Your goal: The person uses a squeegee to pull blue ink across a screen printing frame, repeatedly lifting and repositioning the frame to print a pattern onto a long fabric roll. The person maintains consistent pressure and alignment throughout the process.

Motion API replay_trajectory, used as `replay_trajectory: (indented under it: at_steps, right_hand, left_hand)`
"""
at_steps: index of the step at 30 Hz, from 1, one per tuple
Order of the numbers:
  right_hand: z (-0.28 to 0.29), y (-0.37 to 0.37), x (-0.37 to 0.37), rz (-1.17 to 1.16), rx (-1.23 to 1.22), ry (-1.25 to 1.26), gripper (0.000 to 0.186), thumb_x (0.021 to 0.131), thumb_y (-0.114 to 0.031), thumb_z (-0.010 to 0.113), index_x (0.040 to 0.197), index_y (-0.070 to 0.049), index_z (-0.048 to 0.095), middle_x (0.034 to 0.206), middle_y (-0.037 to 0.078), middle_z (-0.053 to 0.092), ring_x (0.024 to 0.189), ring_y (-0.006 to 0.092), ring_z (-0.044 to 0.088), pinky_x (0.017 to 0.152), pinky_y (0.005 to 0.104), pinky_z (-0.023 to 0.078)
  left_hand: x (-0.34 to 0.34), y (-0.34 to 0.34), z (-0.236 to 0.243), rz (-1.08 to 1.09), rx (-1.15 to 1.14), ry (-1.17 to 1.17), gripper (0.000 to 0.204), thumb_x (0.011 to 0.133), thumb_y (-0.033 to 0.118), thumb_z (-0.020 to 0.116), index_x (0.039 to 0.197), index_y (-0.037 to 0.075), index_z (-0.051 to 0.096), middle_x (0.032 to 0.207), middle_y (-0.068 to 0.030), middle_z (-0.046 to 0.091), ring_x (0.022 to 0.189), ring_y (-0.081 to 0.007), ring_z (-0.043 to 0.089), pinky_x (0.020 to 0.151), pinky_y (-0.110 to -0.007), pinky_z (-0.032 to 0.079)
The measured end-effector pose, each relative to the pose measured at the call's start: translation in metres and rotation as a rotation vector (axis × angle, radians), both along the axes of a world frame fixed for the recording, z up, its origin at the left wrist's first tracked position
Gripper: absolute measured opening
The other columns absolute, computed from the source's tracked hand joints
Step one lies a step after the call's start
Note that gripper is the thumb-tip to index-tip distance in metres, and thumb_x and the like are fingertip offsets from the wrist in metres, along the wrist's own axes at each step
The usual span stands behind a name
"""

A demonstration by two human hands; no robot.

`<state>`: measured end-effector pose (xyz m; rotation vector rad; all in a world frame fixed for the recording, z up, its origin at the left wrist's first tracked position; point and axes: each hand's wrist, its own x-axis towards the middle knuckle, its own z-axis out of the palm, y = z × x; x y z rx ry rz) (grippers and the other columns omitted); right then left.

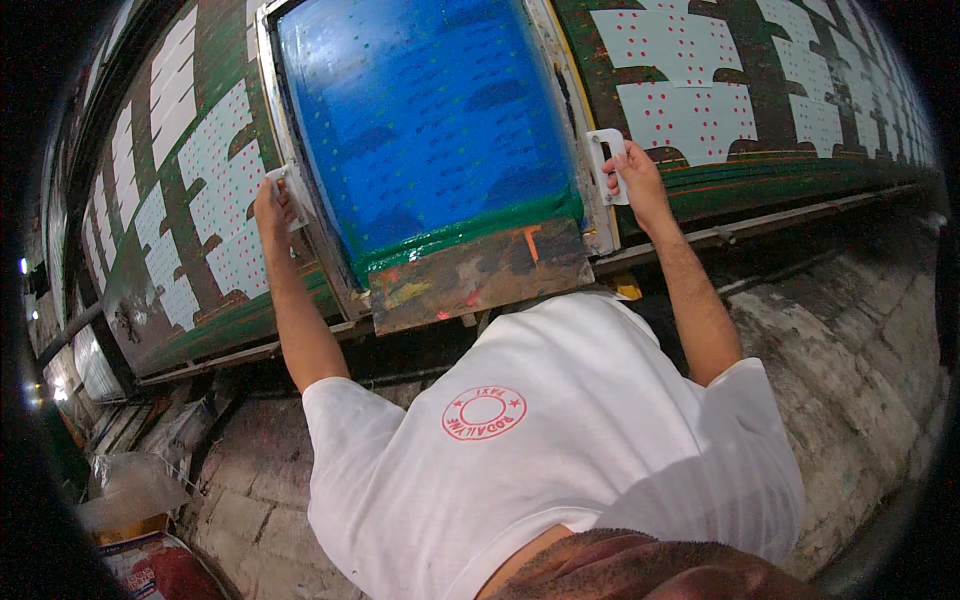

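A screen-printing frame with a blue mesh lies in front of me on a long table. Wet green ink forms a band along the mesh's near edge. My left hand is closed round a white handle on the frame's left side. On the right side my right hand grips a matching white handle. Between my arms, a paint-stained board covers the frame's near end. Whether the frame rests flat on the table or is slightly raised, I cannot tell.
Pale cut pieces printed with red dots lie in rows on the green-brown table, right of the frame. More dotted pieces lie to its left. A metal rail runs along the near edge. Plastic bags sit on the floor, lower left.
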<state>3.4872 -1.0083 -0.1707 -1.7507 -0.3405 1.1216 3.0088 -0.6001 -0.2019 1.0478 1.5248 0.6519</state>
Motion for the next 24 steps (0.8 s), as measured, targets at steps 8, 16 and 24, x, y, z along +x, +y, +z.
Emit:
replay_trajectory:
  at_steps: [8,16,24]
  right_hand:
    - [0.006,-0.001,0.005,-0.049,0.051,0.105,0.017,0.108,-0.017,0.047,0.118,-0.008,0.057,0.086,-0.001,0.058,0.07,0.0065,0.052,0.061,0.0244,0.046]
    - [0.022,-0.043,0.129,-0.048,0.141,0.036,0.019,0.106,-0.019,0.049,0.118,-0.006,0.058,0.089,0.0,0.061,0.068,0.0066,0.052,0.06,0.0242,0.047]
    - [0.031,-0.122,0.318,-0.116,-0.004,-0.222,0.038,0.102,-0.031,0.061,0.131,-0.007,0.058,0.091,-0.003,0.061,0.071,0.0045,0.049,0.063,0.0243,0.044]
  left_hand:
    - [0.005,0.019,0.059,-0.082,0.142,0.101,0.048,0.098,0.055,0.056,0.106,0.009,0.066,0.073,0.0049,0.05,0.058,-0.0066,0.042,0.052,-0.025,0.029]
    - [0.135,-0.027,0.1,-0.044,0.145,0.137,0.054,0.098,0.057,0.055,0.117,0.008,0.065,0.072,0.0041,0.051,0.057,-0.0071,0.045,0.051,-0.024,0.034]
    - [0.318,-0.134,0.033,-0.092,0.189,0.112,0.048,0.099,0.053,0.052,0.102,0.008,0.068,0.073,-0.0002,0.056,0.056,-0.0125,0.048,0.049,-0.029,0.038]
